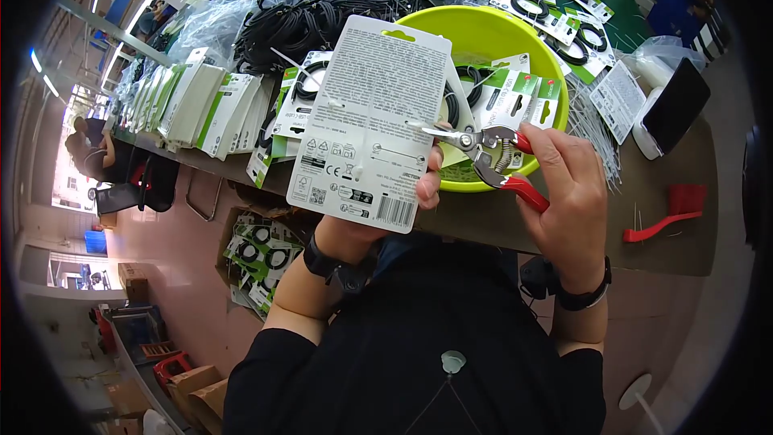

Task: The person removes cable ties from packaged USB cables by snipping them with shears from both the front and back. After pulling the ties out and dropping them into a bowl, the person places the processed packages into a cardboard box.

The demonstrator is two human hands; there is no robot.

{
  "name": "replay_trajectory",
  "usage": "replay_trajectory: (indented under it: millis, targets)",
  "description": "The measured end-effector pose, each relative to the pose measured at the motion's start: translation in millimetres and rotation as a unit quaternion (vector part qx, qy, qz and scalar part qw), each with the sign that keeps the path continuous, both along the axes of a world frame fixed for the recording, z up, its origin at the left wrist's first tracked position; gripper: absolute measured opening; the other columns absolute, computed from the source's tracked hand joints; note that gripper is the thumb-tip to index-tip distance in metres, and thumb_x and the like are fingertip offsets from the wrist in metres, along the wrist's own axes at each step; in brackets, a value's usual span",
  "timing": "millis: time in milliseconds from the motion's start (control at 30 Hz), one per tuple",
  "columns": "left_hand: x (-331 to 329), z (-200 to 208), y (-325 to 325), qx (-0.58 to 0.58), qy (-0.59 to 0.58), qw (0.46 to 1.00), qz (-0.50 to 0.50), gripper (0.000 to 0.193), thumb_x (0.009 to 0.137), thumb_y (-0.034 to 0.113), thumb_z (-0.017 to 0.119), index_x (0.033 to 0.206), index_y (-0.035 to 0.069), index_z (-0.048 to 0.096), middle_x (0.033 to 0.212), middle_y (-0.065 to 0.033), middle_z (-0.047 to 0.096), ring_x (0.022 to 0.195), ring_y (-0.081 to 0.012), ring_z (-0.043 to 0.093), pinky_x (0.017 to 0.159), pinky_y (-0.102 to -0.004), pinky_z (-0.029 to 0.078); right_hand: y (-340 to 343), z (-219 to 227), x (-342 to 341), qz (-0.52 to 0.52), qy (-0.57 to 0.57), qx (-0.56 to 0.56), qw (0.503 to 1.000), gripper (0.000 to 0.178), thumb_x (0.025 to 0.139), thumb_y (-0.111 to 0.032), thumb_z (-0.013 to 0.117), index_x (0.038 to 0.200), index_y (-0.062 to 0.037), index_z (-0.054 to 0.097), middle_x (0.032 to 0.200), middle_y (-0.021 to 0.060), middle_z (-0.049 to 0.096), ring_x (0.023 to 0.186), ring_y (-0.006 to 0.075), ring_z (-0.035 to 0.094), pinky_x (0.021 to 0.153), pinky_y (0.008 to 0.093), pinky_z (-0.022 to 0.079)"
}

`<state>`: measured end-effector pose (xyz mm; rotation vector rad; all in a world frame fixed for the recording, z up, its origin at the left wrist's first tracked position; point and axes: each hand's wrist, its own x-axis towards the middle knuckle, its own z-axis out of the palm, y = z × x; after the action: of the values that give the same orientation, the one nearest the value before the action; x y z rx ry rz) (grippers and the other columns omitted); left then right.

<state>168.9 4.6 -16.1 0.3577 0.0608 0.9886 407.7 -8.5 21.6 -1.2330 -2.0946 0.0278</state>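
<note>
My left hand [429, 184] is closed on a white packaging card [366, 125], its fingers wrapped round the right edge from behind. The card stands tilted, its back covered in fine print, with a hang hole at the top. In my right hand [570, 201] are red-handled pruning shears [487, 143], their handles spread by the spring. The shears' tips lie against the right side of the card; whether the blades pinch anything there is hard to make out. Behind both hands is a yellow-green basin [475, 22] holding carded black cables [515, 84].
Stacked cards [193, 105] stand at the left, beneath a heap of black cables [302, 28]. More carded cables [535, 8] lie at the back right. White cable ties [592, 125], a dark-screened device [676, 105] and a red tool [668, 221] are rightward. A carton [228, 262] sits on the floor.
</note>
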Motion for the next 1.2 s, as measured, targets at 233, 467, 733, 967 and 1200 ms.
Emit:
replay_trajectory:
  millis: [233,467,733,967,1200]
  targets:
    - [0.9,2.5,-0.2,0.028,0.014,0.999,-0.008,0.079,0.087,0.055,0.048,0.134,-0.006,0.033,0.107,-0.0195,0.054,0.087,-0.0267,0.06,0.074,-0.0357,0.051,1.8,6.8,0.9,-0.001,-0.066,0.04,0.997,0.054,0.065,-0.001,0.07,0.118,-0.0045,0.058,0.103,0.0124,0.058,0.093,0.03,0.056,0.082,0.0391,0.046]
    - [-0.9,6.3,1.1,-0.029,0.014,0.999,-0.016,0.079,0.088,0.052,0.049,0.136,-0.008,0.029,0.104,-0.0178,0.054,0.087,-0.0264,0.061,0.08,-0.0368,0.052,13.5,-5.6,9.9,0.052,0.05,-0.046,0.996,0.053,0.066,0.002,0.069,0.117,-0.0048,0.059,0.099,0.0139,0.059,0.083,0.0311,0.059,0.073,0.0357,0.049]
    - [6.0,3.9,4.8,-0.028,0.083,0.994,0.069,0.07,0.092,0.047,0.047,0.14,-0.001,0.027,0.128,-0.0182,0.049,0.1,-0.0228,0.06,0.087,-0.0357,0.052,2.4,13.0,-3.3,0.079,0.036,-0.026,0.996,0.053,0.066,0.001,0.069,0.118,-0.0056,0.059,0.1,0.0126,0.059,0.088,0.0312,0.057,0.079,0.0373,0.047]
    - [8.0,1.3,6.5,0.04,0.205,0.972,0.106,0.068,0.093,0.047,0.045,0.14,0.001,0.028,0.134,-0.0181,0.046,0.106,-0.0234,0.059,0.084,-0.0373,0.053,3.9,11.5,-15.2,0.083,0.012,-0.042,0.996,0.052,0.066,0.001,0.069,0.117,-0.0052,0.059,0.101,0.0124,0.058,0.092,0.0308,0.055,0.082,0.0395,0.045]
    - [4.7,2.6,-1.8,0.057,0.262,0.955,0.127,0.066,0.093,0.047,0.043,0.137,-0.002,0.032,0.127,-0.0209,0.049,0.102,-0.0262,0.061,0.081,-0.04,0.055,5.6,2.9,-12.4,0.113,0.034,-0.101,0.988,0.05,0.067,0.002,0.068,0.117,-0.0048,0.06,0.102,0.0126,0.059,0.092,0.0297,0.057,0.079,0.0386,0.047]
